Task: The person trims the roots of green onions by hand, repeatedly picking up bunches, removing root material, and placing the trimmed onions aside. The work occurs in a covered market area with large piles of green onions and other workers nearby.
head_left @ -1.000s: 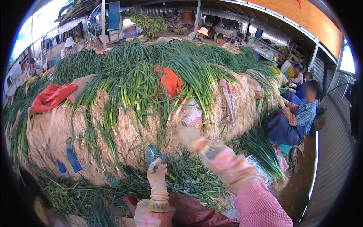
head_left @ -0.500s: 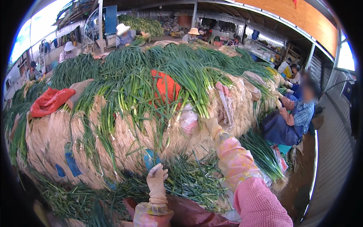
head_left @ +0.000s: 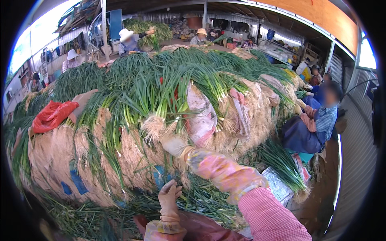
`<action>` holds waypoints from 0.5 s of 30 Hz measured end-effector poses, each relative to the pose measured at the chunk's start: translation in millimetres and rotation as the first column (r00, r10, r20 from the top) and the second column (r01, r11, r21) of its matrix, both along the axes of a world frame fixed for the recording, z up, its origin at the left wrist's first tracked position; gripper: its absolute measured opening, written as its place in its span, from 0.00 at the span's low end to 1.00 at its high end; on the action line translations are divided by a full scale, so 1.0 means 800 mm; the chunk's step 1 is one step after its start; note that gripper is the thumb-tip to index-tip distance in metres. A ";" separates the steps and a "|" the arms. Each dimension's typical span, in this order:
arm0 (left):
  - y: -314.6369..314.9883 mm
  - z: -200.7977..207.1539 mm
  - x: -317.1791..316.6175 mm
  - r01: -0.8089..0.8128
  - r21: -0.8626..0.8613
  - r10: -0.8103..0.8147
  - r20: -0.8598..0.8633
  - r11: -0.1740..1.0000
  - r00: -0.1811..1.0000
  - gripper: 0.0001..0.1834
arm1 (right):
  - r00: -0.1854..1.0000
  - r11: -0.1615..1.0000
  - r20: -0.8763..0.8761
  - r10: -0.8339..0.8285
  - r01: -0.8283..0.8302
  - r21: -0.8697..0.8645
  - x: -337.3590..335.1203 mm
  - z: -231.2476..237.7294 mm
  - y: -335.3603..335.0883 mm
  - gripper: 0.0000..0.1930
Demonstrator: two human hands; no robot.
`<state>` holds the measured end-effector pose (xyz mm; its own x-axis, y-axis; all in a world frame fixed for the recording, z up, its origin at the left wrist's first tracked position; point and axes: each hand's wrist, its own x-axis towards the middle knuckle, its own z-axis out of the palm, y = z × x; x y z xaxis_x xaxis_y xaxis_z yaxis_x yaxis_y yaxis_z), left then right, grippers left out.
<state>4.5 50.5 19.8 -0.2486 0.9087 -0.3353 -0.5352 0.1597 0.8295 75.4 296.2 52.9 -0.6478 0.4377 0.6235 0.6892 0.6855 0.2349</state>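
Note:
My right hand (head_left: 174,145), in a pale work glove, reaches to the front of a heap of green onions. It is against the pale roots of a green onion bunch (head_left: 153,126), whose leaves lie back over the heap; its fingers are turned away, so I cannot see whether they grip. Beside that bunch hangs a dirty white sack (head_left: 201,114) with a pinkish lower edge. Low in front of me is my left hand (head_left: 169,195), also gloved, palm up with fingers loosely bent and apart. I see nothing in it.
A red sack (head_left: 54,114) lies on the heap's left. Loose green leaves (head_left: 205,197) cover the ground below. Another green onion bunch (head_left: 283,166) lies at right, near a seated co-worker (head_left: 311,124). More people work around the far side. A corrugated wall (head_left: 362,148) stands at right.
My right hand has moved left along the heap. A green onion bunch now lies farther left, with its roots toward me, and more of the white sack shows. My left hand has dipped slightly.

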 end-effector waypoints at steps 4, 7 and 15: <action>-0.008 0.000 -0.005 -0.006 0.009 0.006 0.010 1.000 1.000 0.14 | 0.996 0.989 0.034 -0.080 0.083 -0.119 0.027 0.023 -0.018 0.11; -0.015 0.009 -0.007 0.008 0.015 -0.008 0.032 1.000 0.999 0.15 | 0.925 0.953 -0.329 0.189 -0.254 -0.165 0.078 0.085 -0.058 0.15; -0.017 0.019 0.006 0.083 0.005 -0.083 0.050 0.997 0.995 0.15 | 0.647 0.740 -0.364 -0.670 0.624 -0.252 0.280 0.087 0.057 0.30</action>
<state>9.2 36.6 35.2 -0.1552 0.9266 -0.3424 -0.5612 0.2025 0.8025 299.6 341.5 122.1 0.1271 0.7181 0.6843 0.9765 0.0304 -0.2133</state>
